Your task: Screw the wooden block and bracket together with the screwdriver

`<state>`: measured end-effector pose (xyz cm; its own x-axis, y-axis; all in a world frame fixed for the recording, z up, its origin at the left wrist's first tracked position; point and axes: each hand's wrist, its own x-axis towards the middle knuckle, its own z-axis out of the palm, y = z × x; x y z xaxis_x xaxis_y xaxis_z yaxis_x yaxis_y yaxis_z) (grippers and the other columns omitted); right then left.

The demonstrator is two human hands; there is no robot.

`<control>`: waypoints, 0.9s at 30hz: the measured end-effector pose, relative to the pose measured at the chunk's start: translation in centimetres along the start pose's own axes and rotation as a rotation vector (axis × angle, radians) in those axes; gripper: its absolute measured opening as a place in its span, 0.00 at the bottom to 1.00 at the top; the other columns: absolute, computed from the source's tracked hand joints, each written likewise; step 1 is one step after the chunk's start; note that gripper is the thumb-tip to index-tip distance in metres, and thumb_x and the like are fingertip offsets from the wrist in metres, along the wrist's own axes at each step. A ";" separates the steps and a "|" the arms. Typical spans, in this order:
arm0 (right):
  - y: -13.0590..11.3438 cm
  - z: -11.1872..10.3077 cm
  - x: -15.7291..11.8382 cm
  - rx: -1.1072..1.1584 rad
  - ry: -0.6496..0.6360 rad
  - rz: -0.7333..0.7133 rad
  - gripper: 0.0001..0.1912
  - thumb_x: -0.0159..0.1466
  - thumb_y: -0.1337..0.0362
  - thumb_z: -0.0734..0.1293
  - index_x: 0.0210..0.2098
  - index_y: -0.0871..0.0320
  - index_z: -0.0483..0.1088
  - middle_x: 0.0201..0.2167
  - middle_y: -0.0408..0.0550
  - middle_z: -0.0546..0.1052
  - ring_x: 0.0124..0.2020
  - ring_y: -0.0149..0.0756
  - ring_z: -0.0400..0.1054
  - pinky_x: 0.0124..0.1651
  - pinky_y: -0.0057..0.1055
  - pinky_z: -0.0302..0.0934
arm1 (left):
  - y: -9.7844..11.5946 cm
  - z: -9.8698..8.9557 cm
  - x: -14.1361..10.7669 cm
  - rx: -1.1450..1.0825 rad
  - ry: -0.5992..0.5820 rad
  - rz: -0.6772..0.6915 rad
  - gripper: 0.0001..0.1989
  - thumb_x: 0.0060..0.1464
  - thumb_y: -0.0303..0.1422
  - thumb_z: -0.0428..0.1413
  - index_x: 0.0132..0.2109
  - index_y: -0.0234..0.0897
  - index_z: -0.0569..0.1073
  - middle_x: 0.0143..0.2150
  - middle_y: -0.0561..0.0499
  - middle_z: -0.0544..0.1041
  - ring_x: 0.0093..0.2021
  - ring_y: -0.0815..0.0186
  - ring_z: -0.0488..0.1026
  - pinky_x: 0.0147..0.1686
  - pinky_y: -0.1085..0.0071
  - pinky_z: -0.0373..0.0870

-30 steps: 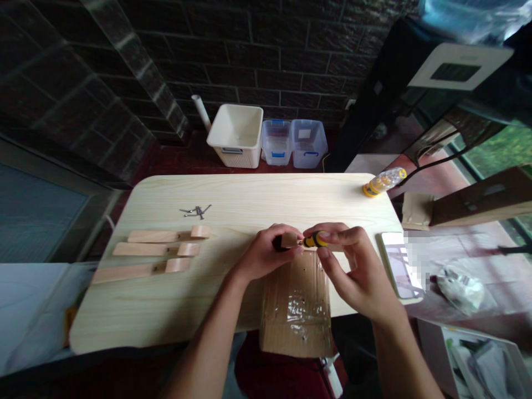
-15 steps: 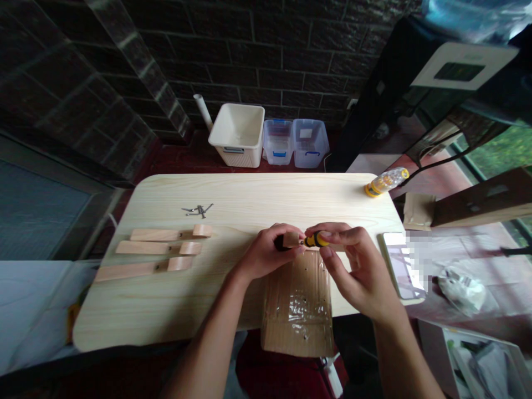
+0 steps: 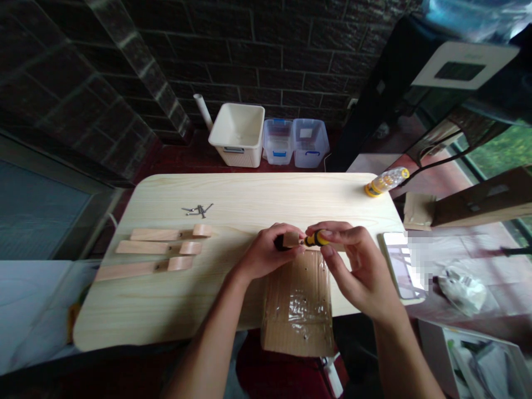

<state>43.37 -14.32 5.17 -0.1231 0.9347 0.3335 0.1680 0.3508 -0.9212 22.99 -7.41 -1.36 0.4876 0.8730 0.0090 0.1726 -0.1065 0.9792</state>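
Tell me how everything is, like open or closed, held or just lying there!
Left hand: closed around the wooden piece.
Right hand: gripping the screwdriver.
Wooden piece: held, partly hidden.
Screwdriver: held, tip end at the wooden piece.
Screws: loose, in a little heap.
Three long wooden pieces: lying side by side.
Cardboard: taped, sticking past the table edge.
Cream bin: open.

Daylight enters at right, the brick wall [image 3: 270,55] is dim, and clear tape [image 3: 300,310] glares
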 end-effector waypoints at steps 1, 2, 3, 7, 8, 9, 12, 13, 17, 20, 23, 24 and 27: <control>0.0 0.0 0.0 0.001 0.001 -0.006 0.12 0.75 0.68 0.68 0.55 0.47 0.71 0.55 0.52 0.79 0.59 0.45 0.77 0.59 0.48 0.75 | 0.0 0.0 0.0 -0.004 0.001 0.002 0.11 0.57 0.37 0.67 0.46 0.40 0.82 0.48 0.46 0.85 0.51 0.56 0.80 0.56 0.59 0.75; 0.0 0.0 0.1 0.000 0.000 -0.012 0.12 0.75 0.68 0.68 0.54 0.47 0.71 0.54 0.52 0.79 0.58 0.44 0.77 0.58 0.47 0.76 | 0.0 0.0 0.0 -0.006 0.001 0.005 0.11 0.57 0.37 0.67 0.47 0.40 0.82 0.48 0.46 0.85 0.51 0.56 0.80 0.56 0.59 0.75; 0.0 0.0 0.1 -0.004 0.000 -0.016 0.12 0.75 0.68 0.68 0.54 0.47 0.71 0.54 0.52 0.79 0.58 0.44 0.77 0.58 0.47 0.76 | 0.0 0.0 0.0 -0.007 0.000 0.007 0.11 0.58 0.37 0.67 0.47 0.40 0.82 0.49 0.46 0.85 0.51 0.56 0.80 0.56 0.59 0.75; -0.1 0.0 0.2 -0.020 -0.004 -0.013 0.12 0.74 0.67 0.68 0.55 0.47 0.72 0.55 0.52 0.79 0.59 0.45 0.77 0.59 0.50 0.76 | -0.1 0.0 0.0 0.001 0.002 -0.004 0.12 0.57 0.37 0.67 0.47 0.40 0.82 0.49 0.47 0.85 0.50 0.56 0.81 0.55 0.59 0.75; -0.2 0.0 0.1 -0.018 -0.001 -0.008 0.12 0.74 0.67 0.69 0.55 0.47 0.72 0.56 0.52 0.80 0.60 0.46 0.77 0.60 0.51 0.75 | -0.1 0.0 0.0 0.010 0.003 -0.010 0.11 0.57 0.37 0.67 0.47 0.40 0.82 0.49 0.47 0.85 0.50 0.56 0.81 0.55 0.59 0.76; -0.2 -0.1 0.1 -0.015 0.002 -0.002 0.12 0.74 0.67 0.69 0.55 0.47 0.72 0.57 0.53 0.80 0.61 0.46 0.76 0.62 0.51 0.75 | -0.1 0.0 0.0 0.021 0.004 -0.015 0.11 0.57 0.37 0.67 0.46 0.40 0.82 0.49 0.47 0.85 0.50 0.56 0.81 0.55 0.59 0.76; -0.4 -0.1 -0.1 -0.011 0.016 0.012 0.12 0.74 0.66 0.69 0.56 0.47 0.73 0.61 0.52 0.80 0.64 0.47 0.75 0.65 0.53 0.73 | 0.0 0.0 0.0 0.049 0.006 -0.015 0.10 0.58 0.37 0.66 0.46 0.40 0.82 0.49 0.47 0.85 0.50 0.56 0.81 0.56 0.59 0.76; -0.4 -0.1 -0.1 -0.013 0.022 0.015 0.12 0.75 0.66 0.69 0.56 0.47 0.73 0.61 0.52 0.80 0.64 0.47 0.75 0.65 0.53 0.73 | 0.0 0.0 0.0 0.051 0.005 -0.012 0.10 0.59 0.38 0.66 0.46 0.40 0.82 0.49 0.47 0.85 0.50 0.57 0.81 0.56 0.59 0.76; -0.3 -0.1 -0.1 -0.021 0.048 0.009 0.10 0.75 0.66 0.68 0.54 0.47 0.74 0.59 0.52 0.81 0.62 0.46 0.77 0.62 0.51 0.75 | -0.1 0.1 0.0 0.042 0.008 0.005 0.10 0.59 0.39 0.66 0.46 0.40 0.82 0.49 0.47 0.85 0.50 0.56 0.81 0.55 0.59 0.76; -0.2 0.0 0.0 -0.024 0.064 0.000 0.10 0.75 0.66 0.69 0.53 0.48 0.74 0.57 0.52 0.81 0.59 0.46 0.78 0.59 0.50 0.77 | -0.1 0.1 0.0 0.037 0.013 0.016 0.10 0.59 0.39 0.67 0.45 0.40 0.82 0.48 0.47 0.85 0.50 0.57 0.81 0.55 0.60 0.76; -0.1 -0.1 0.0 -0.025 0.056 -0.005 0.10 0.75 0.67 0.68 0.53 0.47 0.74 0.56 0.52 0.80 0.58 0.45 0.78 0.59 0.48 0.77 | 0.0 0.1 0.0 0.033 0.011 0.022 0.09 0.59 0.38 0.67 0.45 0.40 0.81 0.48 0.47 0.85 0.50 0.57 0.81 0.55 0.60 0.76; -0.1 -0.1 0.0 -0.026 0.053 -0.007 0.10 0.75 0.67 0.68 0.53 0.47 0.74 0.56 0.52 0.80 0.59 0.45 0.78 0.59 0.48 0.76 | 0.0 0.1 0.0 0.036 0.008 0.023 0.09 0.59 0.37 0.66 0.44 0.40 0.81 0.48 0.47 0.85 0.50 0.57 0.81 0.55 0.60 0.75; -0.2 -0.1 0.0 -0.043 0.047 -0.005 0.10 0.75 0.67 0.68 0.54 0.48 0.73 0.57 0.52 0.81 0.59 0.44 0.78 0.59 0.48 0.76 | -0.1 0.1 0.0 0.056 0.001 0.028 0.07 0.60 0.37 0.66 0.43 0.40 0.81 0.48 0.47 0.85 0.50 0.58 0.80 0.55 0.60 0.75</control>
<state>43.47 -14.36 5.34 -0.0782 0.9341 0.3485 0.2093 0.3571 -0.9103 23.08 -7.41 -1.51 0.4920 0.8698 0.0367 0.2068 -0.1577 0.9656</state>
